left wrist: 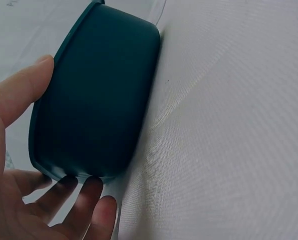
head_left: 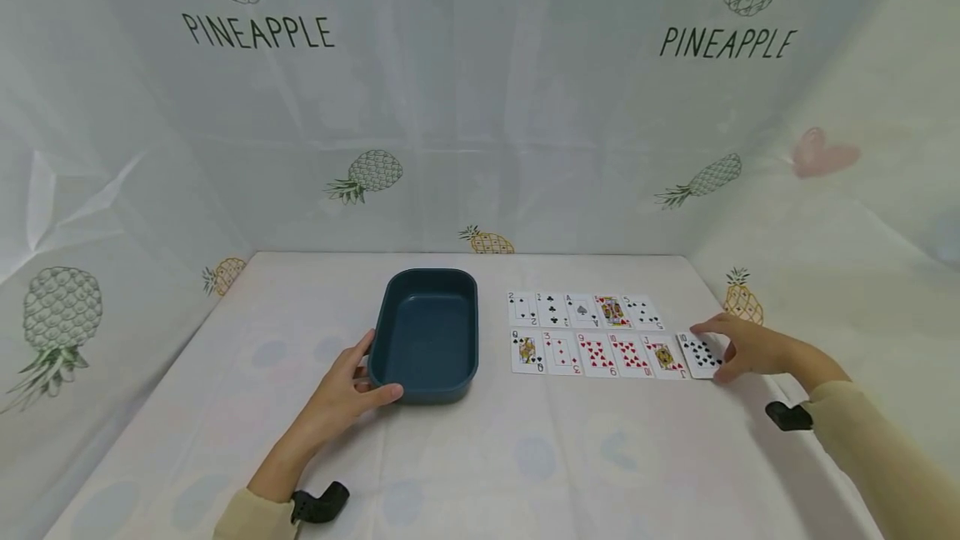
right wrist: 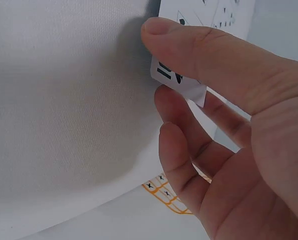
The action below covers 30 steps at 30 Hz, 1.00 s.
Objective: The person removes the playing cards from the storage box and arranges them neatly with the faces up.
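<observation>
A dark teal rectangular tray (head_left: 423,397) stands on the white cloth, left of the playing cards. My left hand (head_left: 337,398) holds its near left corner, thumb against the near side and fingertips at the left side. In the left wrist view, the thumb lies near the rim of the tray (left wrist: 99,95). At the right end of the near row, my right hand (head_left: 757,350) pinches a black ten playing card (head_left: 697,355) by its right edge. The right wrist view shows the thumb over the card (right wrist: 191,89) and fingers below; most of the card's face is covered there.
Left of the held card lie two face-up rows of playing cards, the far row (head_left: 583,311) and the near row (head_left: 597,354). White cloth walls with printed pineapples rise behind the table (head_left: 480,465) and at both sides.
</observation>
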### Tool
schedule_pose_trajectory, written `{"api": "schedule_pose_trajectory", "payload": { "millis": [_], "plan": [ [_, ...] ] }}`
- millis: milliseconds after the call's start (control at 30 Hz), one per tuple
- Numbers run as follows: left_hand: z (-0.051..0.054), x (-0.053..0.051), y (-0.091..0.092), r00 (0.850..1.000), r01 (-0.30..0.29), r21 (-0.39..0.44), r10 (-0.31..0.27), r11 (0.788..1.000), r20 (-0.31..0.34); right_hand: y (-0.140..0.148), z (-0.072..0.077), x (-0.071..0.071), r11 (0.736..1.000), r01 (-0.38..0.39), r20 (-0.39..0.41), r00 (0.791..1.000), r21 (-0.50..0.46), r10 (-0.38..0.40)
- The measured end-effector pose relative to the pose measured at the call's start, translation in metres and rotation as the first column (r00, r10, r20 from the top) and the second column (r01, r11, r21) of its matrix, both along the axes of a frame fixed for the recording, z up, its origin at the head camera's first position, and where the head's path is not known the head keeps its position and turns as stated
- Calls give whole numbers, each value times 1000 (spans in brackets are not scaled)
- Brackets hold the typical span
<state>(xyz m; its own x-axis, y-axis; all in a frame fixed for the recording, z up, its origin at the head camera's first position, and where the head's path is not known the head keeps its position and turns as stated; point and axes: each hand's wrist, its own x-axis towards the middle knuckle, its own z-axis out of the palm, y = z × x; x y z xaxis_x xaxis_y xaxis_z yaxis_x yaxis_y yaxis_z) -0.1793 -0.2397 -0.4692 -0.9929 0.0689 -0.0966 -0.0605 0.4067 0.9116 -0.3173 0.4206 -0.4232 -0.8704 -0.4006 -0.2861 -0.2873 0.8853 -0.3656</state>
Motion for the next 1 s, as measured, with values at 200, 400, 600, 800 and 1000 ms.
{"api": "schedule_pose_trajectory", "payload": {
  "millis": [200, 400, 600, 800, 1000],
  "plan": [
    [-1, 0, 1, 1000, 3, 8, -3, 1000, -4, -3, 0, -1, 999, -19, -3, 1000, 30, 19],
    [0, 0, 2, 1000, 0, -5, 0, 1000, -2, -5, 2, 2, 1000, -24, 13, 1000, 5, 24],
    [-1, -2, 3, 1000, 3, -27, -3, 1000, -7, -2, 2, 3, 1000, -4, 41, 999, -17, 5],
    [-2, -3, 3, 1000, 6, -24, -6, 1000, -9, 1, 0, 2, 1000, 10, 57, 998, -30, -9],
    [-3, -3, 3, 1000, 5, -18, -5, 1000, -5, 4, -1, 3, 998, 8, 78, 997, -63, -3]
  ]
}}
